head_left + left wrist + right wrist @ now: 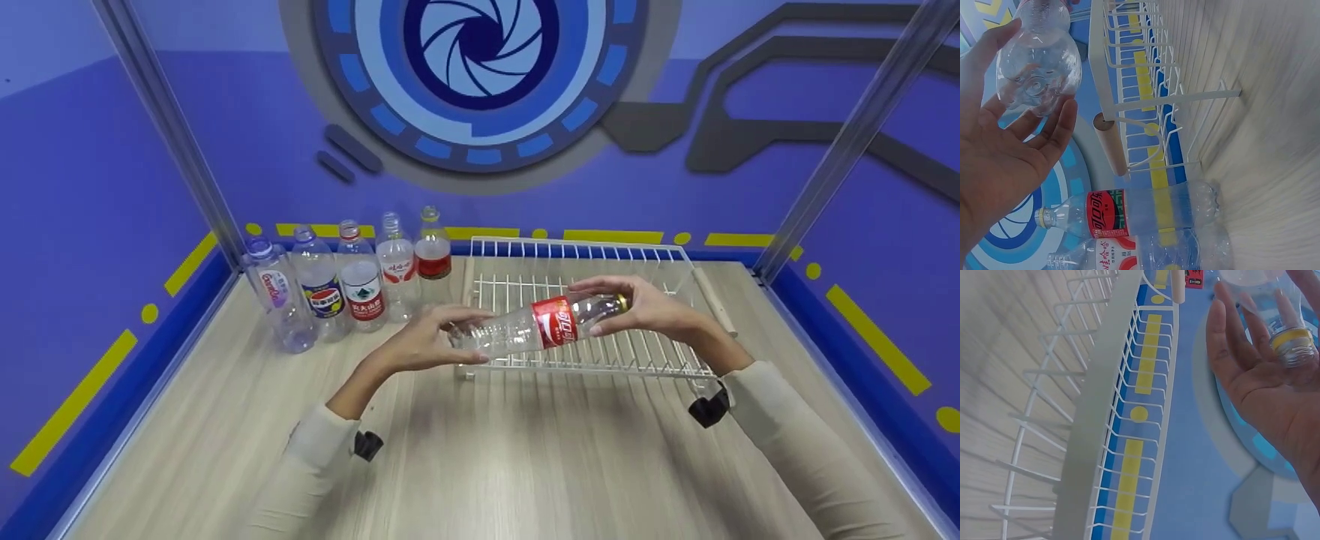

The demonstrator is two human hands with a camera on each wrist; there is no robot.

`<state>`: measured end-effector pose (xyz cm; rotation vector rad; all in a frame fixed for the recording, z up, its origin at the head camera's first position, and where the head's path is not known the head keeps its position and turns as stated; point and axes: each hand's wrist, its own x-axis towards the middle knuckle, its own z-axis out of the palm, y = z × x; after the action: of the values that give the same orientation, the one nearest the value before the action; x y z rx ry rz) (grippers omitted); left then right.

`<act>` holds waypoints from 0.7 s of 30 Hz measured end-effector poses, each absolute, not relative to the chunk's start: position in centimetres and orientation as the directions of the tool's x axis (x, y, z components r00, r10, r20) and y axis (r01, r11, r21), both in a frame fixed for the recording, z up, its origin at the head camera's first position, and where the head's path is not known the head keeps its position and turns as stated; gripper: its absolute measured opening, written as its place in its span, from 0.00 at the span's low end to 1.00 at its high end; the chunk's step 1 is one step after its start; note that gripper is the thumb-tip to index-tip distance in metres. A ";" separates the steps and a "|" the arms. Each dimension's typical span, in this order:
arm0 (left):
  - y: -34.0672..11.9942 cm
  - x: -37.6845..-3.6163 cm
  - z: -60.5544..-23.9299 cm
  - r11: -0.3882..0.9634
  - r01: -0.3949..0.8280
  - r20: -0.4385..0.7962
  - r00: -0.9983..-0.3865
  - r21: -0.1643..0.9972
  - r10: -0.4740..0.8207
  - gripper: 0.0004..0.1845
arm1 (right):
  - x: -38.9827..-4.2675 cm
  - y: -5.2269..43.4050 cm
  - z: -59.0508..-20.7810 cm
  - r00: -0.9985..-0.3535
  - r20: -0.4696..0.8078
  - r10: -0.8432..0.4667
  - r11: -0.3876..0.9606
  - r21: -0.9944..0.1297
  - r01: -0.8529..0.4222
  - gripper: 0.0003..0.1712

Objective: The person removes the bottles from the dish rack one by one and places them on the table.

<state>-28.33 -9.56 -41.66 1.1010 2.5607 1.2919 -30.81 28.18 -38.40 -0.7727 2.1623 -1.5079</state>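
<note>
While you hold the clear plastic bottle point(540, 326) off the table point(465, 450), its long axis runs nearly level from left to right, the neck end tipped slightly up. Its round, dimpled base faces your left hand point(427, 345) and its gold-ringed neck points into your right hand point(637, 304). Your left hand cups the base, fingers loosely bent around it with the thumb along one side. Your right hand curls its fingers about the neck, the thumb beneath. The bottle is thin, ribbed, see-through and empty, with a red label around its middle. It hangs just above the front edge of the white wire rack point(592, 300), which sits on the pale wood-grain table; the rack is a coated grid of thin rods with upright prongs and a raised back rail. Farther off, to the left of the rack, five clear bottles point(352, 281) stand upright in a slanting row, each with a different label. Behind them a blue wall point(225, 112) carries yellow dashes and a large round blue-and-white emblem.
</note>
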 end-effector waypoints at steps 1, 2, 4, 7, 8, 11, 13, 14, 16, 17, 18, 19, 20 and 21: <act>-9.7 -28.3 -41.6 0.389 0.563 0.241 -0.743 0.729 0.625 0.34 | -30.8 28.3 -38.4 -0.766 -0.002 -0.643 0.265 -0.939 -0.220 0.42; -9.8 -28.3 -41.6 0.388 0.561 0.241 -0.744 0.731 0.623 0.33 | -30.9 28.4 -38.5 -0.761 -0.001 -0.649 0.259 -0.941 -0.220 0.42; -10.2 -28.3 -41.7 0.388 0.556 0.238 -0.747 0.735 0.621 0.33 | -31.0 28.8 -38.6 -0.754 0.005 -0.657 0.247 -0.943 -0.222 0.42; -11.0 -28.1 -42.0 0.377 0.550 0.240 -0.749 0.745 0.618 0.33 | -31.1 29.9 -38.8 -0.753 0.000 -0.658 0.220 -0.956 -0.192 0.39; -11.4 -28.0 -42.1 0.373 0.547 0.241 -0.750 0.750 0.616 0.32 | -31.1 30.4 -38.9 -0.751 -0.003 -0.660 0.212 -0.960 -0.182 0.39; -12.6 -27.8 -42.6 0.362 0.530 0.244 -0.762 0.767 0.599 0.32 | -31.0 31.9 -39.1 -0.748 -0.005 -0.663 0.205 -0.963 -0.175 0.38; -13.4 -27.6 -42.8 0.365 0.510 0.243 -0.782 0.778 0.574 0.32 | -30.9 33.0 -39.2 -0.743 -0.002 -0.669 0.202 -0.963 -0.179 0.38; -13.9 -27.6 -43.0 0.367 0.499 0.242 -0.792 0.785 0.560 0.32 | -30.8 33.6 -39.3 -0.746 -0.002 -0.666 0.210 -0.960 -0.185 0.37; -14.8 -27.4 -43.3 0.366 0.470 0.237 -0.816 0.803 0.527 0.33 | -30.7 34.7 -39.4 -0.758 -0.003 -0.653 0.222 -0.957 -0.188 0.37; -15.3 -27.3 -43.4 0.362 0.449 0.229 -0.828 0.817 0.511 0.33 | -30.7 35.3 -39.4 -0.766 -0.004 -0.643 0.229 -0.955 -0.188 0.37; -15.7 -27.3 -43.6 0.354 0.425 0.217 -0.840 0.833 0.497 0.33 | -30.7 35.9 -39.4 -0.773 -0.003 -0.634 0.233 -0.954 -0.189 0.36; -16.2 -27.2 -43.7 0.342 0.399 0.205 -0.851 0.851 0.483 0.33 | -30.7 36.5 -39.5 -0.784 -0.004 -0.620 0.245 -0.951 -0.188 0.36; -16.6 -27.2 -43.9 0.328 0.374 0.193 -0.861 0.868 0.471 0.33 | -30.7 37.0 -39.5 -0.793 -0.002 -0.609 0.252 -0.948 -0.192 0.35; -17.0 -27.2 -44.0 0.313 0.349 0.182 -0.870 0.883 0.458 0.33 | -30.7 37.6 -39.5 -0.801 0.001 -0.599 0.255 -0.948 -0.192 0.35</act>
<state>-27.16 -17.04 -43.99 0.7591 2.4603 1.6141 -30.73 37.60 -39.52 -0.7236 2.1729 -1.5615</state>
